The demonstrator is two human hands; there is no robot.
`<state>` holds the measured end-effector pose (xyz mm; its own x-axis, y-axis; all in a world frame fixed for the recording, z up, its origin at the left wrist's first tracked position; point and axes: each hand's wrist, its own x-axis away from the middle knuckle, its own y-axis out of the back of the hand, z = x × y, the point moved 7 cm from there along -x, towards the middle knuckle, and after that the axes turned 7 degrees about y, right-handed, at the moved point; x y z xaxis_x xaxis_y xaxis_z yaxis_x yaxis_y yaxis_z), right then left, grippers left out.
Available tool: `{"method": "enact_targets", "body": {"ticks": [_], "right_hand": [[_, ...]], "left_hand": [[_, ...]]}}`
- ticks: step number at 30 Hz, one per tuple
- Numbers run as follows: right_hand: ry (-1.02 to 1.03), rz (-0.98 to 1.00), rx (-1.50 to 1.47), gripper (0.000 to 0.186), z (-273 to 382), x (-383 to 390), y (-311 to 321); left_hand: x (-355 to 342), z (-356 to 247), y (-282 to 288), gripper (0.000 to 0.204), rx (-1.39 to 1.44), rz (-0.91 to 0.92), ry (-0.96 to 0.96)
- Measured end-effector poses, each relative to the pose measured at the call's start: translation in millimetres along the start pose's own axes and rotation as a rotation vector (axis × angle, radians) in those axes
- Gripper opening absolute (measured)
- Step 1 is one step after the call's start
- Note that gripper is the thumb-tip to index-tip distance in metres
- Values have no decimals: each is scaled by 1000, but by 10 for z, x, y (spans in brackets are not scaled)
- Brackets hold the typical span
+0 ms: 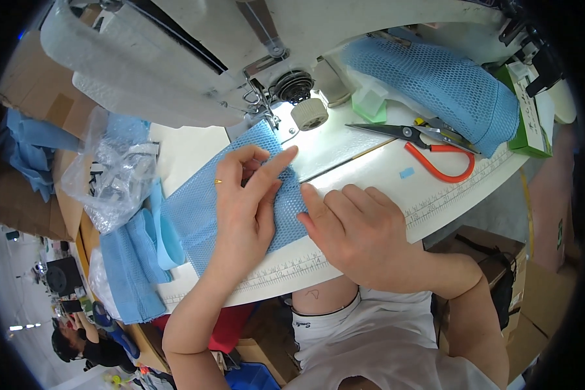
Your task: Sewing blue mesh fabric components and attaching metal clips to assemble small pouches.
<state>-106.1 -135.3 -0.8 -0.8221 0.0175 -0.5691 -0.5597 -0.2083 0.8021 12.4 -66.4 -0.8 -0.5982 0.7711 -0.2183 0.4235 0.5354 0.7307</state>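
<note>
A strip of blue mesh fabric (198, 218) lies flat on the white sewing machine bed. Its far end reaches under the presser foot (271, 121). My left hand (244, 201), with a ring on one finger, rests on the mesh. Its fingers are bent and apart, the index finger stretched toward the presser foot. At the fabric's right edge, my right hand (364, 234) pinches the border between thumb and index finger, the other fingers curled in. Under my left palm the mesh is hidden.
Red-handled scissors (441, 164) lie right of the needle area, near a small blue scrap (406, 173). Rolled blue mesh (435, 84) and a green box (530, 123) stand behind. More blue pieces (130, 266) and a clear plastic bag (114, 185) lie left. Another person (97, 341) is farther off.
</note>
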Motion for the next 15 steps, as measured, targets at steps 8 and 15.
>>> {"method": "enact_targets", "body": {"ticks": [8,15], "right_hand": [[82,24,25,41,45,10,-16],[-159,-5,-406,47,-206,-19,12]], "left_hand": [[18,21,9,41,-31,42,-46],[29,104,63,14,125,-75,43]]}}
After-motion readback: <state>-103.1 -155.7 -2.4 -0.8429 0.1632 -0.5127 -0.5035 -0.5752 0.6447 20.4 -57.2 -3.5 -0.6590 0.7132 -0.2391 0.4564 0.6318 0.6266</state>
